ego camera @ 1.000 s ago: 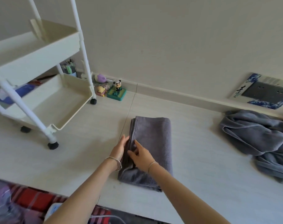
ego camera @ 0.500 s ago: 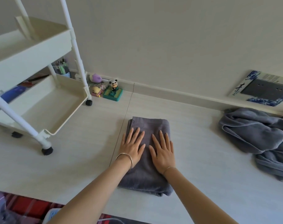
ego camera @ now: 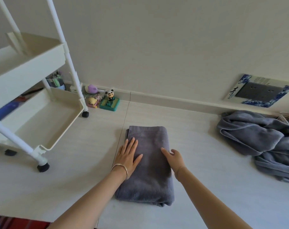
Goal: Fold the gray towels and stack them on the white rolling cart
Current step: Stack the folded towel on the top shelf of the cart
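1. The folded gray towel (ego camera: 152, 180) lay on the pale floor (ego camera: 74, 176), a thick, tidy oblong with its short ends toward the wall and toward the person. Its layered edges showed along the left side and at the near right corner.
2. It lay to the right of the white rolling cart (ego camera: 28, 75), apart from it, and both cart trays I could see held no towels.
3. A heap of unfolded gray towels (ego camera: 262, 142) sat crumpled well off to the right, close to the wall.
4. The left hand (ego camera: 128, 156) lay flat on the left part of the folded towel, palm down, fingers straight and close together, thumb spread toward the middle (a thin bangle (ego camera: 119, 167) circled that wrist).
5. The right hand (ego camera: 175, 158) rested at the towel's right edge. One digit stretched across the top of the cloth, and the others bent down at the edge.
6. I could not tell whether those bent fingers had actually got hold of the edge or only rested against it.
7. A small panda figurine (ego camera: 109, 95) stood by the wall behind the cart.
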